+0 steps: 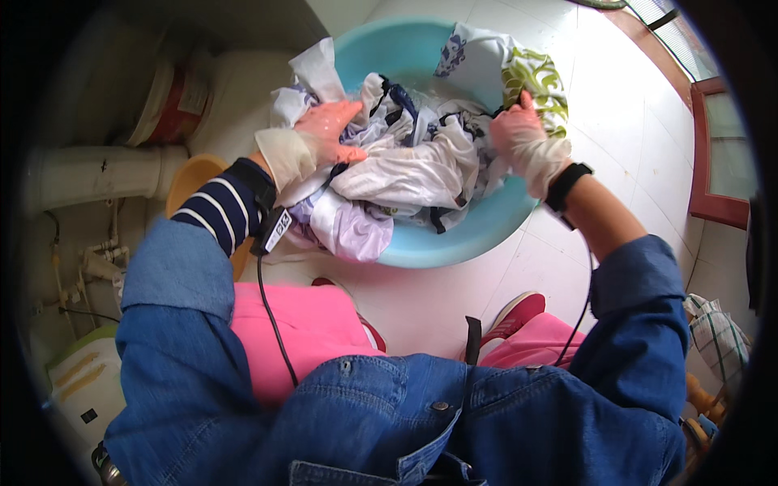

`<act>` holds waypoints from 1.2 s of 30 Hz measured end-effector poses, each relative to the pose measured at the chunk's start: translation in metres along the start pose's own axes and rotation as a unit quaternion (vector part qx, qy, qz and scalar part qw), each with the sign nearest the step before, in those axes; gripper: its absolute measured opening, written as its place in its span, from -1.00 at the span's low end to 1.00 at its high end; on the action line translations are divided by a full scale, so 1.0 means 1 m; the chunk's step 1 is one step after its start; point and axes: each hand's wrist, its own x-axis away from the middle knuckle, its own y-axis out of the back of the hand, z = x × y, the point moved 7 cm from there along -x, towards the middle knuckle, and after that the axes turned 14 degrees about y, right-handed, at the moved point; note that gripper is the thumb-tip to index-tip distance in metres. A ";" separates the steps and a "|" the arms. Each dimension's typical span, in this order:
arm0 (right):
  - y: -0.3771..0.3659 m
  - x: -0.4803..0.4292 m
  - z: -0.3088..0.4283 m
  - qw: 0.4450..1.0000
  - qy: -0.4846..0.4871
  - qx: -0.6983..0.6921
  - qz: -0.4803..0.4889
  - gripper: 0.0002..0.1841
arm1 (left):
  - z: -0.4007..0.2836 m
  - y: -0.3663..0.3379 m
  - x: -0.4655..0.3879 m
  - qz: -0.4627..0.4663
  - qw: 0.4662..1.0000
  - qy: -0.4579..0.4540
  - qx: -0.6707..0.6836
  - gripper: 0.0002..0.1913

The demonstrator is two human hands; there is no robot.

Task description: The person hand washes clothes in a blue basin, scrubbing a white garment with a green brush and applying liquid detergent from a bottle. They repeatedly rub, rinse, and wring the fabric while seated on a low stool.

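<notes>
A round light-blue plastic basin stands on the floor before me, heaped with wet laundry in white, lilac and dark blue. Some water shows at its far side. My left hand, in a rubber glove with a pink hand and whitish cuff, lies on the cloth at the basin's left side, thumb and fingers apart. My right hand, gloved alike, is closed at the right rim on a white cloth with green leaf print. That cloth drapes over the rim. Lilac fabric hangs over the near left rim.
To the left are a yellow-orange tub, a thick white pipe and a red-and-white bucket. A red-framed glass door or window stands at the right. Black cables run from both wrists.
</notes>
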 end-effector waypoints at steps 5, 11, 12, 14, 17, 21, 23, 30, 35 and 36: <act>0.013 -0.032 0.021 0.951 -0.078 -0.295 -0.058 -0.71 | -0.017 -0.010 0.001 0.065 0.997 0.032 -0.016 -0.07; 0.015 -0.024 0.007 0.913 0.087 -0.398 -0.020 -0.13 | -0.023 -0.009 -0.002 0.093 0.994 0.055 -0.009 -0.10; 0.023 -0.016 -0.007 0.888 0.130 -0.434 -0.081 0.01 | -0.022 -0.008 -0.002 0.089 0.995 0.054 0.003 -0.11; 0.047 0.015 -0.041 0.918 0.176 -0.250 -0.253 0.27 | -0.020 -0.007 -0.005 0.086 0.995 0.043 0.012 -0.14; 0.020 0.037 -0.086 0.982 0.010 -0.144 -0.119 0.26 | -0.015 -0.009 -0.007 0.096 0.994 0.048 0.027 -0.19; 0.024 0.032 -0.074 0.982 -0.083 -0.098 -0.139 -0.74 | -0.012 -0.018 -0.015 0.123 0.990 0.060 0.038 -0.19; 0.019 0.007 -0.053 0.964 -0.132 -0.221 -0.071 -0.72 | -0.013 -0.019 -0.017 0.102 0.993 0.047 0.018 -0.18; 0.053 -0.030 -0.011 0.830 0.028 -0.456 -0.320 -0.61 | -0.011 -0.018 -0.015 0.100 0.992 0.053 0.046 -0.17; 0.015 -0.029 -0.037 0.942 -0.080 -0.298 -0.130 -0.23 | -0.015 -0.013 -0.008 0.068 0.996 0.043 0.027 -0.16; 0.027 -0.032 -0.031 0.952 -0.017 -0.221 -0.213 -0.12 | -0.016 -0.012 -0.009 0.060 0.998 0.035 0.015 -0.19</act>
